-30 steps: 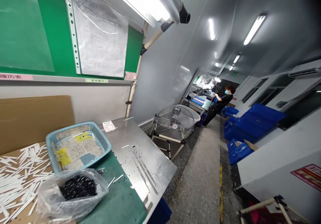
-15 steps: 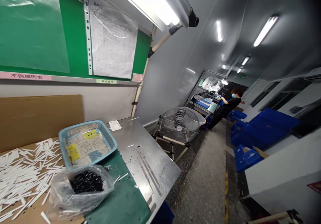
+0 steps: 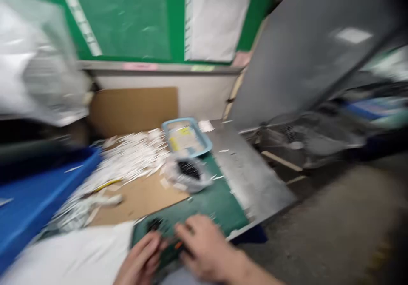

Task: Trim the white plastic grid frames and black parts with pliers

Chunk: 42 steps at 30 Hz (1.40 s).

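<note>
The whole view is smeared by motion. My left hand [image 3: 142, 259] and my right hand [image 3: 204, 247] meet at the near edge of a green mat [image 3: 210, 204]. The right hand's fingers curl around a small orange thing [image 3: 178, 246] that I cannot make out. The left hand's fingers lie close together, pointing at the same spot. A small dark clump [image 3: 155, 224] sits on the mat just beyond the left hand. Farther back lie a clear bag of black parts [image 3: 189, 172] and a pile of white strips [image 3: 127, 161] on cardboard [image 3: 140, 198].
A light blue basket [image 3: 186, 135] with papers stands behind the bag. A blue bin [image 3: 32, 191] is at the left, a white sheet [image 3: 73, 251] at the near left. The metal tabletop [image 3: 251, 174] ends at the right; a floor fan [image 3: 299, 140] stands beyond it.
The view has swung down and to the left, away from the aisle and the distant person. Both my hands have come into sight at the mat's near edge.
</note>
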{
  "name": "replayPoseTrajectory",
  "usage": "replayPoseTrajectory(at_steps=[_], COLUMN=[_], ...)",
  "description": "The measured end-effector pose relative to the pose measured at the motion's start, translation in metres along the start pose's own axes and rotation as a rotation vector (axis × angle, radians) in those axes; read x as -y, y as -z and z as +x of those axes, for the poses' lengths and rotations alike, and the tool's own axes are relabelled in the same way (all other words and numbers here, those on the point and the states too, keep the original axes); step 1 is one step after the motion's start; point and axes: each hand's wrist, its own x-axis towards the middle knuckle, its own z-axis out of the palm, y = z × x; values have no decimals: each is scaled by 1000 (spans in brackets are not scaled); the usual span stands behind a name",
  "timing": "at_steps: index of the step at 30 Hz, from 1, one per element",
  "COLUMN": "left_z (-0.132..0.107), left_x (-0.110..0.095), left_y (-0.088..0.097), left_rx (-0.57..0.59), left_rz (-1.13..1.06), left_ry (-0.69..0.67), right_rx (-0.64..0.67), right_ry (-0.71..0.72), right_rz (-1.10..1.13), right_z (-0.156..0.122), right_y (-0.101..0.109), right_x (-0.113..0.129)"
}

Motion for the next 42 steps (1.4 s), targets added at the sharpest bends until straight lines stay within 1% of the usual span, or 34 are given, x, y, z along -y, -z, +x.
replayPoseTrajectory(at_steps=[2,3,4,6,8,10,14,18,25,31,37,39,42], left_z=[-12,-13,-13,-12,-13,-15,-16,-16,-15,-14,-14,-14,-13], left_x=[6,8,11,15,18,22,26,27,26,28,31,32,35], left_y=[24,32,36,40,39,37,38,38,36,35,33,32,31], left_rx=[133,158,157,120,85,80,62,35,37,0,-52,-79,-129], left_rz=[-111,-172,-213,-264,-290,-313,-355,-384,-424,-385,-311,-293,-279], left_ry=[11,6,13,31,53,61,26,4,14,-7,-27,-30,-36], right_rx=[-44,-41,-32,-20,-8,13,38,39,66,76,127,131,118], right_ry=[14,43,62,84,93,107,140,164,141,130,125,129,144], right_rz=[21,23,11,-20,-58,-92,-124,-117,-134,-145,-144,-131,-92], right_z=[-8,-10,-11,-12,-14,-14,-8,-4,-3,-1,-1,-2,-4], right_y=[-4,-8,-11,-16,-17,-16,-14,-13,-17,-17,-15,-19,-29], right_x=[0,-1,-3,-2,2,6,8,8,9,11,13,12,8])
